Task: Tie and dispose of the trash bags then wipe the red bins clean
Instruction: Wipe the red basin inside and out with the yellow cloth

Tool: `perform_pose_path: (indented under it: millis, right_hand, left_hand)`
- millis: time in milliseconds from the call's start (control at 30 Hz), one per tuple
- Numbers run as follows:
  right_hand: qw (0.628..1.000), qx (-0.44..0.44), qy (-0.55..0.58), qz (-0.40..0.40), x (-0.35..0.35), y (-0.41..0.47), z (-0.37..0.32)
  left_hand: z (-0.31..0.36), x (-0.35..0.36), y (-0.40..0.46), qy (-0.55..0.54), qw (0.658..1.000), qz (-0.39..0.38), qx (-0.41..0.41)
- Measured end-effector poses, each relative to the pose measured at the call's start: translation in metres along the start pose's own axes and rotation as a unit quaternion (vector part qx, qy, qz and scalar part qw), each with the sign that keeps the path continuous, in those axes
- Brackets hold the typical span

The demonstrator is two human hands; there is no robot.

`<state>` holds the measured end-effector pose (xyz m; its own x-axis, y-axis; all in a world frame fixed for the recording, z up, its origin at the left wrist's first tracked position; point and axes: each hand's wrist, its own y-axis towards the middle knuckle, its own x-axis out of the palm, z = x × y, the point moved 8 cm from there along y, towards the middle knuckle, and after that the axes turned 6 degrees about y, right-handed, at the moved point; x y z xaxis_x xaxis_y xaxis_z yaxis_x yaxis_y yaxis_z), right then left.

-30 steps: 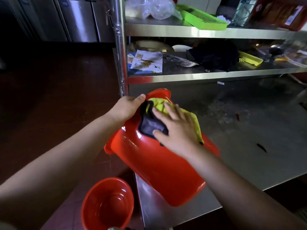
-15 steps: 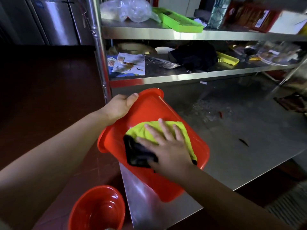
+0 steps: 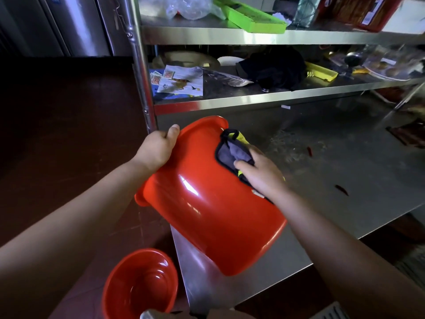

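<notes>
A red bin [image 3: 207,203] lies tilted on its side over the corner of the steel table [image 3: 345,203], its base toward me. My left hand [image 3: 157,149] grips its rim at the upper left. A grey and yellow cloth with black edging [image 3: 231,150] lies against the bin's upper right side, and my right hand [image 3: 259,173] presses on it with fingers spread. A second red bin [image 3: 138,284] stands upright on the floor at the lower left, with nothing inside.
A steel shelf rack [image 3: 253,100] rises behind the table, cluttered with papers, a black cloth, green and yellow trays and plastic bags. Its upright post [image 3: 140,77] stands just beyond my left hand. Red chilli bits and crumbs lie on the table. Dark tiled floor spreads left.
The bin has turned from base-up to lying on its side. My right hand with the cloth has moved from the flat base up to the side wall near the rim.
</notes>
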<state>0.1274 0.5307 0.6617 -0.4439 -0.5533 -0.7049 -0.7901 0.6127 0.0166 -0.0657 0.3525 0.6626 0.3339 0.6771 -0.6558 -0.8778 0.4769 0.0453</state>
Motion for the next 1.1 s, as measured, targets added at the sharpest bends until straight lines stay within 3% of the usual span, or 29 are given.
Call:
perform_pose_path:
  millis: [100, 233, 333, 433, 567, 700, 800, 867, 933, 1100]
  right_hand:
    - [0.973, -0.140, -0.177, 0.046, 0.013, -0.040, -0.025]
    - [0.921, -0.208, -0.326, 0.044, 0.042, -0.092, -0.023]
    - [0.886, -0.263, -0.381, 0.036, 0.059, -0.121, -0.013]
    - [0.879, -0.274, -0.389, 0.027, 0.054, -0.125, -0.003]
    - [0.915, -0.230, -0.329, 0.037, 0.028, -0.105, 0.003]
    - [0.965, -0.143, -0.200, 0.093, -0.004, -0.078, 0.018]
    - [0.995, 0.027, -0.010, 0.094, -0.026, -0.047, 0.057]
    - [0.974, 0.184, 0.123, 0.056, -0.023, -0.034, 0.082]
    - [0.955, 0.255, 0.147, 0.035, -0.019, -0.027, 0.086]
    - [0.993, 0.113, 0.035, 0.000, -0.003, -0.006, 0.024]
  left_hand:
    - [0.008, 0.005, 0.005, 0.038, 0.999, -0.004, 0.008]
    - [0.021, 0.013, 0.016, 0.062, 0.998, -0.018, 0.010]
    - [0.028, 0.018, 0.023, 0.073, 0.997, -0.020, 0.015]
    - [0.035, 0.022, 0.027, 0.072, 0.997, -0.014, 0.020]
    - [0.027, 0.022, 0.022, 0.037, 0.999, -0.007, 0.017]
    - [-0.001, 0.012, 0.008, -0.042, 0.999, -0.005, 0.026]
    - [-0.030, 0.003, -0.011, -0.080, 0.997, -0.001, 0.019]
    - [-0.046, -0.002, -0.025, -0.112, 0.994, 0.005, 0.017]
    - [-0.057, -0.006, -0.038, -0.142, 0.990, 0.016, 0.014]
    - [-0.069, -0.006, -0.059, -0.186, 0.982, 0.026, -0.001]
